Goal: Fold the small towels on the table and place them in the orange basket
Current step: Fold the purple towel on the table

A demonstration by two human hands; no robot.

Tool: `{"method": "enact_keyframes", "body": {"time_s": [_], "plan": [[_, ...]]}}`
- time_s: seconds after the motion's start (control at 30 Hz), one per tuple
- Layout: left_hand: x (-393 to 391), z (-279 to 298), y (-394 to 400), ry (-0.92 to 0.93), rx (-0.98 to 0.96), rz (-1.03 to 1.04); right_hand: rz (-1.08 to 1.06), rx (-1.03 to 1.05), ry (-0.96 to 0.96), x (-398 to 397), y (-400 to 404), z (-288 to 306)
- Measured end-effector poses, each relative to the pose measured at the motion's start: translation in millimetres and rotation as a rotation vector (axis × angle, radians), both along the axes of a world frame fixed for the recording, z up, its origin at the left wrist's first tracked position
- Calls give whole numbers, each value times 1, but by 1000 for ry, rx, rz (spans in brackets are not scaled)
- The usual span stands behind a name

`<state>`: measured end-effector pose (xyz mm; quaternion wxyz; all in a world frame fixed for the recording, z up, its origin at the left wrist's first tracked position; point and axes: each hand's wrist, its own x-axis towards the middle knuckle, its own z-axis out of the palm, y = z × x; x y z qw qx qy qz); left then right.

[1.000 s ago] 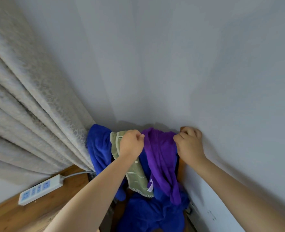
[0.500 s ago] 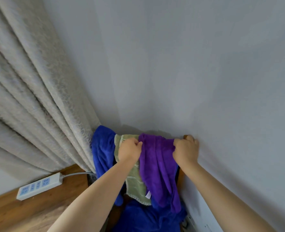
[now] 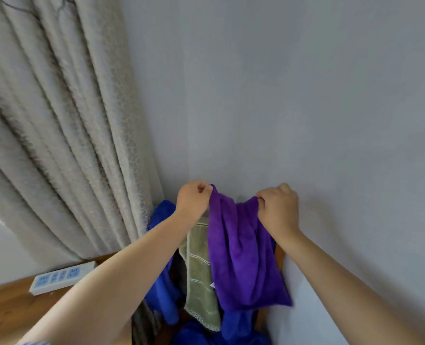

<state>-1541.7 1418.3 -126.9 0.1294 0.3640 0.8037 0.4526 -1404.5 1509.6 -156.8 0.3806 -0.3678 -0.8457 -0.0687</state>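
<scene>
A purple towel [image 3: 241,255] hangs in the air in front of the grey wall. My left hand [image 3: 192,197] pinches its upper left corner and my right hand [image 3: 278,207] pinches its upper right corner. The cloth sags between them and drops in folds. Behind it a green towel with a lace hem [image 3: 200,275] and a blue towel [image 3: 163,277] hang over something hidden. More blue cloth [image 3: 231,332] lies below. No orange basket is in view.
A beige curtain [image 3: 64,135] hangs at the left, touching the blue towel. A white power strip [image 3: 60,277] lies on the wooden floor [image 3: 9,312] at the lower left. The grey wall [image 3: 306,95] stands close behind my hands.
Both hands have risen with the purple towel and lifted it off the pile. My hands are a little farther apart, so the towel is spread wider.
</scene>
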Motion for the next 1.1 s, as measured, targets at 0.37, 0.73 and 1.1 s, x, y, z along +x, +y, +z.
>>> {"method": "enact_keyframes", "body": {"time_s": [0.37, 0.73, 1.1], "plan": [[-34, 83, -191, 267, 344, 240, 231, 433, 186, -52, -148, 95], [-45, 46, -470, 522, -39, 566, 496, 348, 174, -104, -381, 65], [-77, -10, -629, 477, -414, 831, 786, -1, -23, -178, -515, 4]]}}
